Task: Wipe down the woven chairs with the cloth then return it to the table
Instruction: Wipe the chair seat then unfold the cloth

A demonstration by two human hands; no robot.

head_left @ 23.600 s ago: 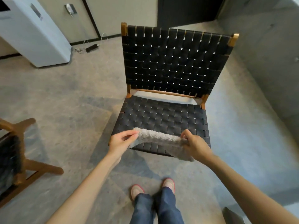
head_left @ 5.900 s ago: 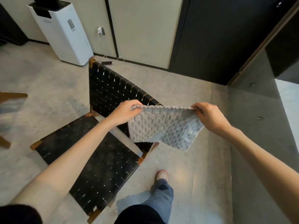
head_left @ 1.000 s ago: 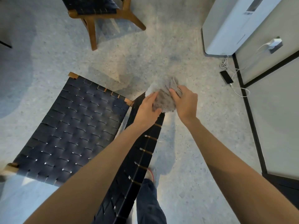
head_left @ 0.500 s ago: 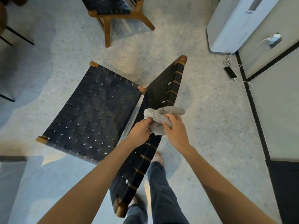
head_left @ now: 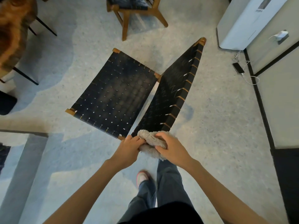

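Note:
A black woven chair [head_left: 116,94] with a wooden frame stands on the floor below me, its backrest [head_left: 176,94] seen from above. The grey fluffy cloth [head_left: 149,138] is bunched over the near end of the backrest's top edge. My left hand [head_left: 129,147] pinches the cloth's left side. My right hand [head_left: 171,147] grips it from the right, fingers curled over it. A second woven chair [head_left: 135,7] stands at the top of the view.
A white appliance [head_left: 247,20] stands at the upper right by the wall, with a phone [head_left: 238,68] and cable on the floor near it. A wooden table [head_left: 11,29] on thin black legs sits at the upper left. My feet are below the cloth.
Over the last second both hands have slid the bunched cloth along the backrest's top edge from its far end to its near end. I have stepped back along the chair.

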